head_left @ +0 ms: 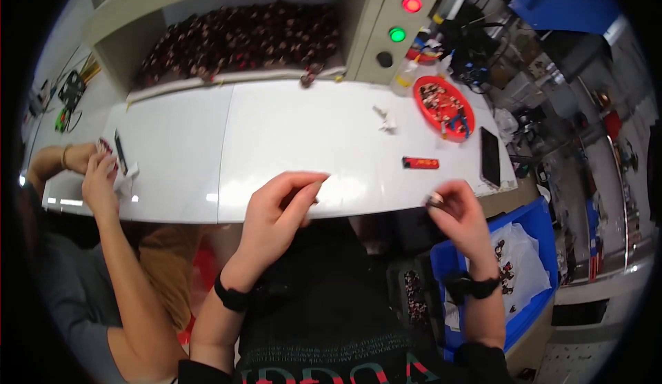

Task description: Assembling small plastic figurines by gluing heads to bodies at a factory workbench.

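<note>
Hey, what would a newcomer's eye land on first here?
Probably the big heap of dark pieces at the back of the white table, then the glowing red light and green light to its right. The red tray stands out too, at the table's right, beyond the right hand pinching a small piece.

The small, blurred piece (435, 200) in my right hand (460, 217) looks dark with pale patches. I wear black wristbands (231, 296). I see a glossy white tabletop (296, 129), a round red plastic tray (422, 112), a rectangular blue plastic bin (531, 216), a red light (412, 4) and a green light (397, 34).
</note>
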`<state>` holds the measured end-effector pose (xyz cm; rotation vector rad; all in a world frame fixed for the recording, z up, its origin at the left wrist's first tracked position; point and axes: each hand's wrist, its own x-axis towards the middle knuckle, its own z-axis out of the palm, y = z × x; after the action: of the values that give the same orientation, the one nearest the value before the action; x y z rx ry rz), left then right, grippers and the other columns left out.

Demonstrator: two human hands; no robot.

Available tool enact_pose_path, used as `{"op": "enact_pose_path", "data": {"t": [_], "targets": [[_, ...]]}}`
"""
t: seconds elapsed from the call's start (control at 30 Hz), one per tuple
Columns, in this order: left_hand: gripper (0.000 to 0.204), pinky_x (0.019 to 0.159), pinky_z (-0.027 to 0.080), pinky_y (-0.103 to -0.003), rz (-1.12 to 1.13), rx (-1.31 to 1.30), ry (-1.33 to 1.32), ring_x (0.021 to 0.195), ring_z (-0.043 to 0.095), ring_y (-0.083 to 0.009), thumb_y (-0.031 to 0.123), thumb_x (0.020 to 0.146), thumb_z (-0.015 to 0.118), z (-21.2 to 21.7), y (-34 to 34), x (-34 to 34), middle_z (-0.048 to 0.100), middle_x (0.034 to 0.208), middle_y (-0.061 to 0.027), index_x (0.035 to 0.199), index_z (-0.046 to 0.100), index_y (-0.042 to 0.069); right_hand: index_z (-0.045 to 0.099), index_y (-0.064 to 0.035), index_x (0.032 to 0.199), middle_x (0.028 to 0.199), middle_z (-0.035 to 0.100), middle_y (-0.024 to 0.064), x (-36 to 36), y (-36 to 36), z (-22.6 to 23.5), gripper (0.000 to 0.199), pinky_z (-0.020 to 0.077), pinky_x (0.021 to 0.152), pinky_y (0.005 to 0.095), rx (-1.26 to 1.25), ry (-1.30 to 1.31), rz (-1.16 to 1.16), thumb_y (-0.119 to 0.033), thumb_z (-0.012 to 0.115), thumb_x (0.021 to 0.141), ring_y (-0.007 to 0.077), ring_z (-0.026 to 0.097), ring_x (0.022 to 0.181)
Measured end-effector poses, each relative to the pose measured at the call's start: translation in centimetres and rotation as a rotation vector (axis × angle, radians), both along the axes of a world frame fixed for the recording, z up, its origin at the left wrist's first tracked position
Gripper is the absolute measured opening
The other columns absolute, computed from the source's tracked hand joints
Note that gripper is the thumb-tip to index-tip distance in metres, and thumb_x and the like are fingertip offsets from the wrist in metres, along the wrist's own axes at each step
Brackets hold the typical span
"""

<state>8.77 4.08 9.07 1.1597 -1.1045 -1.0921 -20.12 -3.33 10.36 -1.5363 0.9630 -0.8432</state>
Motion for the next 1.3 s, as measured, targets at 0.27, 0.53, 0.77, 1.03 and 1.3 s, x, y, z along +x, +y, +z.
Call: {"op": "enact_pose_path", "data": {"t": [0.27,0.53,0.77,1.03,1.3], "targets": [[0.016,0.059,0.041,-0.019,0.364,-0.146,-0.228,0.065,0.05,-0.0057,0.009,0.094,0.058,-2.8,0.6,3.4,0.06,0.076,-0.0002,0.104,0.066,0.0,0.055,-0.0013,0.096,0.086,0.063,0.0079,-22.4,5.4,0.1,0.026,0.049,0.068,0.0279,-0.078,1.272,-0.378,-0.012,0.07,0.078,0.0167,0.062,0.076],[0.014,0.057,0.041,-0.02,0.388,-0.202,-0.331,0.063,0.052,-0.0067,0.01,0.093,0.059,-3.3,-0.2,3.4,0.062,0.075,-0.0021,0.1,0.065,-0.001,0.063,0.0026,0.09,0.082,0.063,0.0111,-3.6,-3.2,6.5,0.014,0.0476,0.066,0.029,-0.318,0.831,-0.004,-0.011,0.063,0.086,0.0193,0.061,0.073],[0.015,0.052,0.041,-0.022,0.367,-0.144,-0.408,0.056,0.05,-0.0072,0.013,0.089,0.065,-3.4,0.0,3.8,0.061,0.069,-0.0033,0.097,0.067,0.001,0.064,0.0007,0.094,0.084,0.062,0.0147,18.8,-15.8,4.1,0.015,0.0486,0.071,0.0343,-0.882,0.551,0.45,-0.012,0.059,0.088,0.0286,0.061,0.078],[0.013,0.05,0.033,-0.018,0.315,-0.032,-0.238,0.055,0.042,-0.0022,0.01,0.089,0.064,-2.6,0.0,4.6,0.056,0.066,0.0026,0.099,0.066,0.002,0.067,-0.0033,0.104,0.109,0.064,0.0196,33.2,-24.0,0.8,0.023,0.0507,0.084,0.0375,-0.821,0.754,0.346,-0.008,0.053,0.086,0.0347,0.062,0.101],[0.014,0.05,0.037,-0.02,0.327,-0.049,-0.287,0.054,0.046,-0.0055,0.01,0.087,0.067,-2.9,-0.1,4.3,0.057,0.066,-0.0006,0.099,0.067,0.003,0.062,-0.0027,0.104,0.106,0.064,0.0189,36.0,-25.1,1.6,0.024,0.051,0.083,0.0387,-0.816,1.156,0.33,-0.011,0.057,0.082,0.0338,0.062,0.1]]}}
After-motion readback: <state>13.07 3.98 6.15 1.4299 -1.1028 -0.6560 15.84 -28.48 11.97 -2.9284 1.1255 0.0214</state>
